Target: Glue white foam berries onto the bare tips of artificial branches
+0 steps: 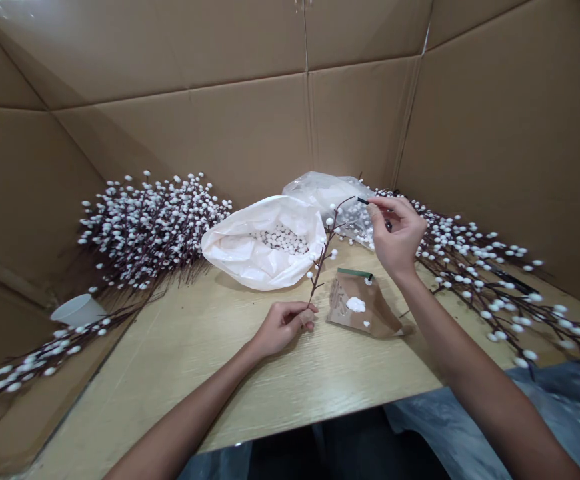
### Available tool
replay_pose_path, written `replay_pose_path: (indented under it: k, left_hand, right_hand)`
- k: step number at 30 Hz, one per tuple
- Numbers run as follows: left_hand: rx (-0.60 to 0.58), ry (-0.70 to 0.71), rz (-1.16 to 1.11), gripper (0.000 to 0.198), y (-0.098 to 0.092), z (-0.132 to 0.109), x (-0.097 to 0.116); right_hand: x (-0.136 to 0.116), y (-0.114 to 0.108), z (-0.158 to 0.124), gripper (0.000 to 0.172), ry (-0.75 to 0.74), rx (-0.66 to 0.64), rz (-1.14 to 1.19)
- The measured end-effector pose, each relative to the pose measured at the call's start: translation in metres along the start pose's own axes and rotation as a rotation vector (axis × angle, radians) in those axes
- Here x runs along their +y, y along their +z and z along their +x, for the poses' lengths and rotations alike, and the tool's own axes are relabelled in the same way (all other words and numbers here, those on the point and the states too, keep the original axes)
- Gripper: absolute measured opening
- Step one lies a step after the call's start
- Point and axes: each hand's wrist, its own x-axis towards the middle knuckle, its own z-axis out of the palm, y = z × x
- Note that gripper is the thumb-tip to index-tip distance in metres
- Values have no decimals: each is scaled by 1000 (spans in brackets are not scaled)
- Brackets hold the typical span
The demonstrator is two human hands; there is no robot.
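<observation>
My left hand [285,327] pinches the lower end of a thin brown artificial berry twig [321,260], which stands upright with several white berries along it. Fingers closed, my right hand [399,230] holds a small black stick-like tool [363,200] by the twig's bare curved tip. Whether the two touch I cannot tell. Below my right hand lies a brown packet [343,303] with a green edge, white paste [355,305] smeared on it. Beyond my left hand, an open white bag [225,257] contains many loose white berries [283,240].
A large bundle of white-berry branches [155,227] lies at the back left, and more branches [470,267] spread along the right. A white cup [79,311] is at the left edge. Behind the white bag is a clear plastic bag [315,187]. Cardboard walls [240,133] enclose the table [250,393].
</observation>
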Motion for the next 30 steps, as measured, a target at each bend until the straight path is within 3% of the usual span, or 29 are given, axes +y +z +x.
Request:
replay_pose_path:
  k: [10,21,30]
  left_hand:
    - [5,4,-14,30,0,0,0]
    - [24,-7,-65,38,1,0,-2]
    - [17,-6,-86,43,2,0,1]
  right_hand:
    - [1,0,0,14,1,-16,-3]
    - [0,1,-1,12,-6,-39,3]
    - [-2,3,-4,13,47,-149,-36]
